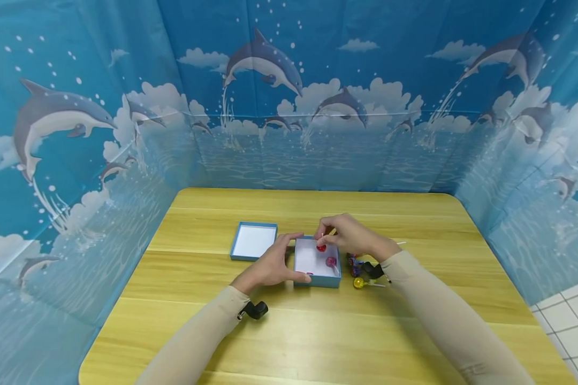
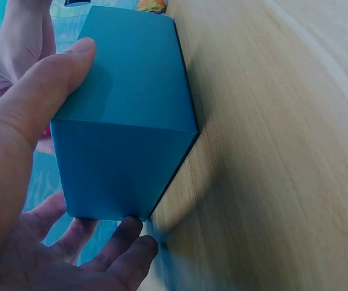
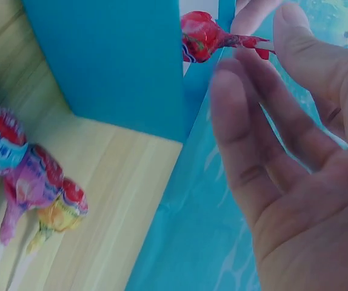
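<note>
My left hand (image 1: 272, 264) holds a blue square box (image 1: 318, 282), its thumb along the front wall and its fingers round the left and far sides. In the left wrist view the thumb lies across one wall of the box (image 2: 125, 170) and the fingertips touch another. Over the open box, my right hand (image 1: 350, 235) pinches the stick of a red-wrapped lollipop (image 3: 199, 36), whose head hangs just inside the rim. A pink lollipop (image 1: 331, 261) lies on the white bottom, and a bit of another shows by the front wall.
A blue lid (image 1: 254, 241) with a white inside lies left of the box. Right of the box are several lollipops, among them a yellow one (image 1: 358, 283), a purple one (image 3: 36, 176) and a blue one (image 3: 3, 145). A dolphin-print curtain (image 1: 289, 155) borders the wooden table (image 1: 289, 347).
</note>
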The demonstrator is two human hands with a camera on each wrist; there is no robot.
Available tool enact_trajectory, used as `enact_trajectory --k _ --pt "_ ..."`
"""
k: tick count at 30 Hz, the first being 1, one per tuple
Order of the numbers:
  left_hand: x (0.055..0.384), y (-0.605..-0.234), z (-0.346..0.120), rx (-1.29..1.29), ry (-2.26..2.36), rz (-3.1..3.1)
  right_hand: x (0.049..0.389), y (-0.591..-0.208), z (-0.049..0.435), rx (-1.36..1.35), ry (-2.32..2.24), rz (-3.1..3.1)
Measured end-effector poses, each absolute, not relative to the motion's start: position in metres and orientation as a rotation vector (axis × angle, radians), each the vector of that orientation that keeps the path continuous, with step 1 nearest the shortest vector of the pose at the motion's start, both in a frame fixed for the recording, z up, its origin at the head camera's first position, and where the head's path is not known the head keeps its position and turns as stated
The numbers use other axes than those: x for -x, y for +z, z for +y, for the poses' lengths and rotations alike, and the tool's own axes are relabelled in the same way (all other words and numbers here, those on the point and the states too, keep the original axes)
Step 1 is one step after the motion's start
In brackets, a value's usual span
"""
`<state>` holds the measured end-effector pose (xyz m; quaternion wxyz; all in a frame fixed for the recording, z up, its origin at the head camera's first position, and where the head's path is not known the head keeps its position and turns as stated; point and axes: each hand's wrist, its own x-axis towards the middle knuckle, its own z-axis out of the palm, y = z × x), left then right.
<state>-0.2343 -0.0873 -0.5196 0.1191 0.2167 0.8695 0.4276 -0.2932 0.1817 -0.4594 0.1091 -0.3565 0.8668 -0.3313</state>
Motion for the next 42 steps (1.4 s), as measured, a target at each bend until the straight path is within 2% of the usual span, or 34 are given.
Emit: enact_trajectory --k 13,26,42 --pt "0.235 -0.521 -0.087 -0.607 1.238 2.547 0.291 -0.462 0.216 0.927 -1.109 2.651" --pt "0.234 -0.520 -0.087 -0.609 1.241 2.547 0.274 -0.463 0.273 0.683 -1.338 2.587" --pt "0.233 -0.519 -0.088 -0.618 1.248 2.547 0.254 -0.487 0.341 0.582 -1.367 2.484"
